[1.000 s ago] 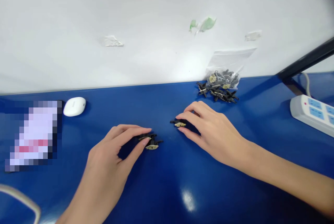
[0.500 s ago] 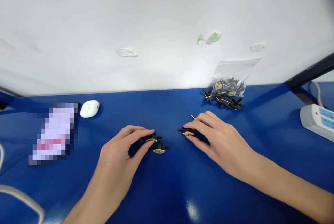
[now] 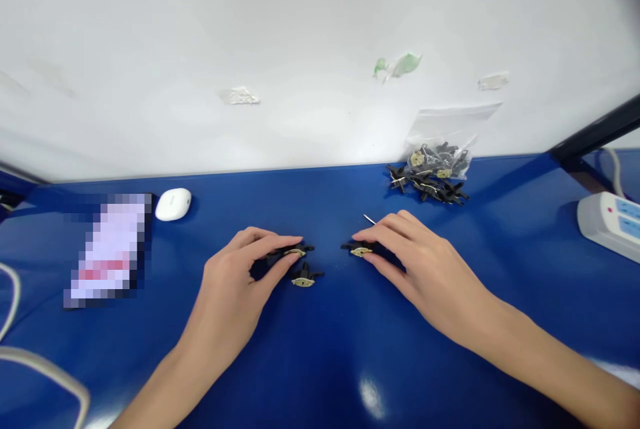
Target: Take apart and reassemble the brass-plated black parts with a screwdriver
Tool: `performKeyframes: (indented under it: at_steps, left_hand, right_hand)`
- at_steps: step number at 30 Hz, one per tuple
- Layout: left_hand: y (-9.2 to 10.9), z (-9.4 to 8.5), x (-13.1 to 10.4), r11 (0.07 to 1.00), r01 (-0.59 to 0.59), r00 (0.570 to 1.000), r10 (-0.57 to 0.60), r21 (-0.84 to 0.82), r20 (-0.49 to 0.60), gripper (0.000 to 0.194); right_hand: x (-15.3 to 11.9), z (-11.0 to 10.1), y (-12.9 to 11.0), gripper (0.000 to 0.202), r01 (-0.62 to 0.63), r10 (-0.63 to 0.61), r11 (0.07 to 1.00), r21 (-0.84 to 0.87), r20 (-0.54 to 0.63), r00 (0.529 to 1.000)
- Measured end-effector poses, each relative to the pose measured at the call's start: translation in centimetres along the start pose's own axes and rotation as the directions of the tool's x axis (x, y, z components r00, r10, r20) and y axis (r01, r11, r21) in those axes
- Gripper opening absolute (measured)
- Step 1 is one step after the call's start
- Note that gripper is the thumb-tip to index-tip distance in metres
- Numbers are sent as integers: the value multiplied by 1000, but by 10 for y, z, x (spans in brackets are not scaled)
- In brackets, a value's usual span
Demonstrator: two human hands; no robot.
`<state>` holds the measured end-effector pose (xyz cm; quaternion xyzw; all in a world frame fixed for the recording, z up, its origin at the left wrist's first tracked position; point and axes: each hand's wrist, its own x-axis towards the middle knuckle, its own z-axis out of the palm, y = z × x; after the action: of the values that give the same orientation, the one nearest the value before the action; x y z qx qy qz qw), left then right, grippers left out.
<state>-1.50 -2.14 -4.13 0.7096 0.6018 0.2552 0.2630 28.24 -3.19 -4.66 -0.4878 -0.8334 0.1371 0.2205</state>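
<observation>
Between thumb and forefinger, my left hand pinches a small black plastic part with a brass-coloured plate, low over the blue table. Just below it, a similar black part lies on the table by itself. To the right, my right hand is closed on another black part with a brass-coloured plate, held by thumb and index finger. A thin metal rod tip sticks out beyond the right fingers; the rest of it is hidden.
At the back right, a clear plastic bag of like parts leans on the wall, with a pile of loose black parts before it. A white power strip stands far right. Left are a white case, a blurred phone and a white cable.
My left hand has shifted up and slightly right with its part, away from the loose part below. My right hand stays almost where it was. The whole view has tilted slightly.
</observation>
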Motion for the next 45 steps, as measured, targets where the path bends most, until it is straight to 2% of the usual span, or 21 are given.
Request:
performKeyframes:
  at_steps: [10, 15, 20, 26, 31, 37, 39, 42, 45]
  left_hand:
    - [30, 5, 24, 997, -70, 984, 64, 29, 169, 18]
    - [44, 15, 30, 993, -110, 976, 101, 35, 195, 17]
    - [50, 22, 29, 990, -134, 975, 124, 46, 182, 16]
    - [51, 27, 27, 986, -153, 977, 142, 61, 158, 19]
    - [47, 24, 20, 988, -143, 982, 134, 66, 130, 25]
    - [27, 11, 7, 990, -108, 994, 108, 88, 0, 58]
    - [22, 4, 6, 991, -118, 992, 120, 66, -36, 59]
    - [17, -8, 8, 993, -119, 992, 119, -8, 34, 49]
    - [10, -17, 10, 984, -171, 976, 177, -58, 128, 46]
  right_hand:
    - [2, 2, 7, 14, -11, 11, 1000, 0, -78, 997]
    - [1, 3, 10, 14, -11, 10, 1000, -4, -90, 996]
    - [-1, 2, 13, 14, -3, 3, 1000, 0, -92, 996]
    - [-1, 1, 13, 14, -2, 2, 1000, 9, -80, 997]
    - [-2, 1, 13, 17, -3, 4, 1000, 10, -75, 997]
    - [-1, 1, 14, 17, -15, 16, 1000, 11, -82, 997]
    - [0, 0, 13, 18, -20, 21, 1000, 14, -78, 997]
    - [0, -1, 12, 18, -26, 27, 1000, 17, -71, 997]
    - [-1, -2, 11, 19, -17, 16, 1000, -1, -86, 996]
